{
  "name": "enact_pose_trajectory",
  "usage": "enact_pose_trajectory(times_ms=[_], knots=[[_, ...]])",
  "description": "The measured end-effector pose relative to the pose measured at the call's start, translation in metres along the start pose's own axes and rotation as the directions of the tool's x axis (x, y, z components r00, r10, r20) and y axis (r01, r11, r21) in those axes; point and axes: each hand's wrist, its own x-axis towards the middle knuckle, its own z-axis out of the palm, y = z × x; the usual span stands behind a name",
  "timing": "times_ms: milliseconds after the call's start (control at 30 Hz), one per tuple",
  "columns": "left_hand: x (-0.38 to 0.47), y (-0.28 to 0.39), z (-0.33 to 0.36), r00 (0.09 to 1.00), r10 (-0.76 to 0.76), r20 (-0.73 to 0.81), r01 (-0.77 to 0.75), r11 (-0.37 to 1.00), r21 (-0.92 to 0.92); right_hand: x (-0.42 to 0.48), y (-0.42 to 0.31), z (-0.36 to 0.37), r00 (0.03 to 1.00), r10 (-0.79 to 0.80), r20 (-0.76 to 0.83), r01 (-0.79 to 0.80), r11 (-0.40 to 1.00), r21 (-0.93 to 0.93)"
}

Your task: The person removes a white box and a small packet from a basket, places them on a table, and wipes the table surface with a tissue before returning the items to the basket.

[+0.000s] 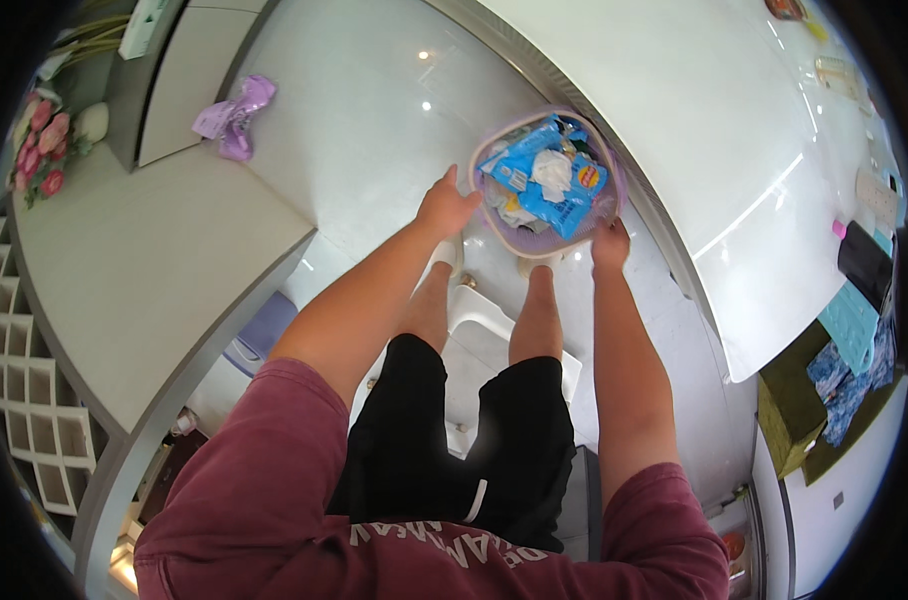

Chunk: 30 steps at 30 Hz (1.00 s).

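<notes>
A round-cornered trash basket (538, 247) with a pale rim and a purple plastic liner stands in front of my feet. Blue snack bags (566, 214), a crumpled white tissue (552, 174) and other waste fill it. At the basket's left side is my left hand (448, 206), thumb and forefinger spread near the rim; whether it touches the rim is unclear. My right hand (611, 241) has its fingers closed on the rim and liner at the near right. A purple plastic bundle (238, 120), perhaps bags, lies on the floor at the upper left.
A long glossy white table (724, 157) runs along the right. On the left are a grey-topped counter (161, 277) and pink flowers (49, 139). A white stool (484, 307) is between my legs. An olive-green upholstered seat (791, 409) with blue cloth is at the far right.
</notes>
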Motion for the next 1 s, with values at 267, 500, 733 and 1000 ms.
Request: enact_pose_trajectory(times_ms=[267,500,733,1000], knots=[[0.014,-0.009,0.032,0.950,-0.294,-0.106,0.227,0.883,-0.411,-0.006,-0.017,0.035,0.995,-0.020,0.099,0.017,0.999,0.028],[-0.001,-0.070,-0.041,0.892,-0.319,-0.319,0.197,0.911,-0.361,-0.025,-0.117,0.102,0.871,-0.352,0.342,0.375,0.927,-0.004],[-0.063,-0.088,-0.117,0.902,-0.202,-0.382,0.017,0.900,-0.436,-0.076,-0.215,0.058,0.744,-0.598,0.298,0.609,0.790,0.065],[-0.143,0.005,-0.180,0.984,0.057,-0.168,-0.146,0.804,-0.576,-0.105,-0.273,-0.142,0.835,-0.519,0.185,0.520,0.853,0.047]])
